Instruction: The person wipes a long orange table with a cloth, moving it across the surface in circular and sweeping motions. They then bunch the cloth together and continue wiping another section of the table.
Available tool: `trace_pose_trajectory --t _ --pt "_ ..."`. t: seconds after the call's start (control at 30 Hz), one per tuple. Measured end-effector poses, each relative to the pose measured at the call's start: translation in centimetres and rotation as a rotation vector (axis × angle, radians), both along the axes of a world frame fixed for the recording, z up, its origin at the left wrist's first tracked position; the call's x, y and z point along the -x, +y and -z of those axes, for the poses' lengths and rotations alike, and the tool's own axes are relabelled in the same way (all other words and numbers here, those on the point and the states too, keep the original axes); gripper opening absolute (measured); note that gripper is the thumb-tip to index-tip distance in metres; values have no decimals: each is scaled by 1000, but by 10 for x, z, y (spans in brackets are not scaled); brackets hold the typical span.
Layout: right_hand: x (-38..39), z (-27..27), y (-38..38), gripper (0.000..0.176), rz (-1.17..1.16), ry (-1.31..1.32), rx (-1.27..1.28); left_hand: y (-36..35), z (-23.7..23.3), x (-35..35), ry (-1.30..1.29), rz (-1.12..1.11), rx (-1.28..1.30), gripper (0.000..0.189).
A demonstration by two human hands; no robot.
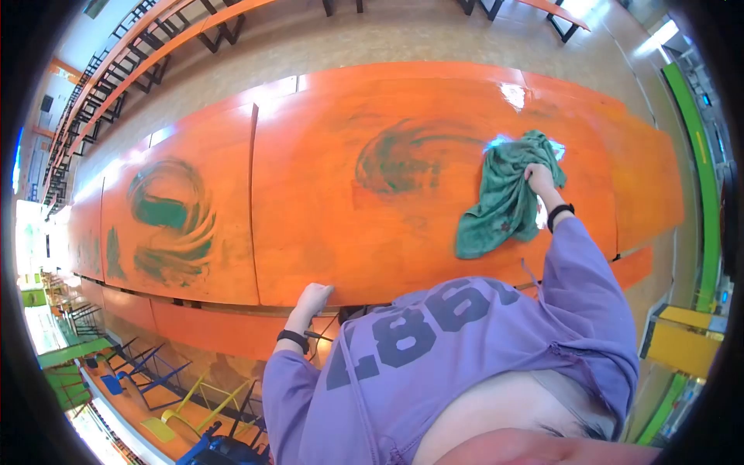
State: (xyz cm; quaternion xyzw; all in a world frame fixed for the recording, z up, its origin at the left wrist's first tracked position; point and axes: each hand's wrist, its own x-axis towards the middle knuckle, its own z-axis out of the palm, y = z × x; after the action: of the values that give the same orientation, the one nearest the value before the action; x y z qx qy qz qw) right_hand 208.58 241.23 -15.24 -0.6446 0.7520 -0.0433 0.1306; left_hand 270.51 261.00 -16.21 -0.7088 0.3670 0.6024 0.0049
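On a green-smeared orange tabletop (310, 217), the right hand (540, 178) clutches a green cloth (500, 194), apparently mid-wipe; another stroke would need steady pressure. Left hand (315, 297) fingers, grip unclear, meet the near edge.

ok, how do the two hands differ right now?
- Load: the right hand grips a bunched green cloth; no cloth shows in the left hand.
- Place: the right hand is well in over the orange table; the left hand is at its near edge.

Shared: each has a black wristband and a purple sleeve behind it.
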Motion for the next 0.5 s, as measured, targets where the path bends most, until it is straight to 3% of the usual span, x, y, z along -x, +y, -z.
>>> trace_pose_trajectory --t 0.1,0.27,0.5 --pt "-41 5 -56 13 187 87 18 3 3 -2 2 7 6 37" --pt "-165 23 -138 16 139 -12 -47 4 11 -6 -44 40 37 39" --pt "-365 21 -122 12 -645 -180 -122 -2 -7 3 -136 81 4 41"
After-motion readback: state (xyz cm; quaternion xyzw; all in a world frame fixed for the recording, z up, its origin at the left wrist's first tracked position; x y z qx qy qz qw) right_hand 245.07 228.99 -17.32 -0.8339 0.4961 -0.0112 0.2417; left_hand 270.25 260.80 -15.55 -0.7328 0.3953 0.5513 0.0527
